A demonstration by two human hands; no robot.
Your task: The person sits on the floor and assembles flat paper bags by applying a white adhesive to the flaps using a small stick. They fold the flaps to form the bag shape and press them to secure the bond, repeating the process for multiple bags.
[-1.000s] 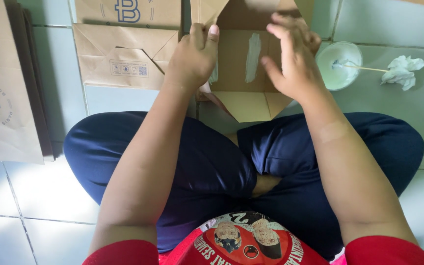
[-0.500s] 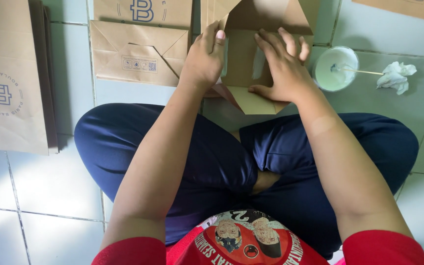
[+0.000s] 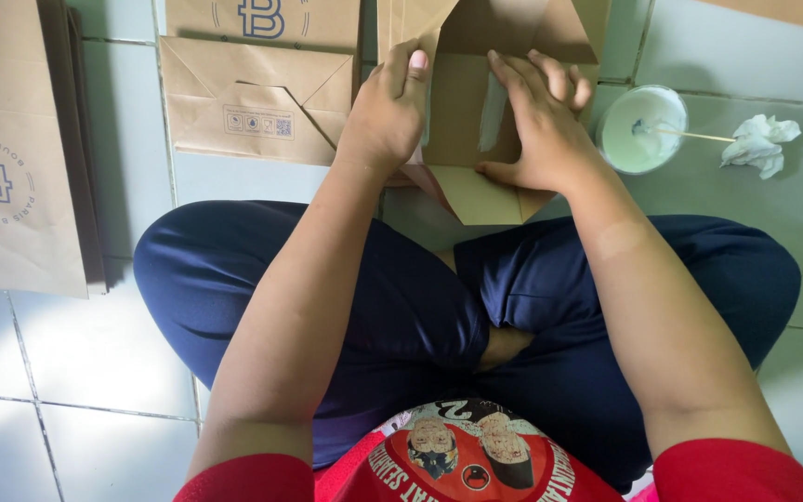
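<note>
I sit cross-legged on a tiled floor with a brown paper bag (image 3: 476, 191) lying flat in front of my knees, its bottom folds opened out. My left hand (image 3: 388, 116) presses down on the bag's left side, fingers curled over a fold. My right hand (image 3: 541, 125) lies flat on the bag's right side, fingers spread across the folded bottom flap. A pale streak of glue shows on the paper between my two hands.
A finished folded brown bag (image 3: 253, 107) lies to the left of the one under my hands. A stack of flat bags (image 3: 16, 149) sits at far left. A small bowl of white glue (image 3: 641, 130) with a stick and a crumpled tissue (image 3: 759, 139) lie to the right.
Both hands have come down from the raised flaps and now press flat on the bag's bottom fold. The view has tilted down slightly.
</note>
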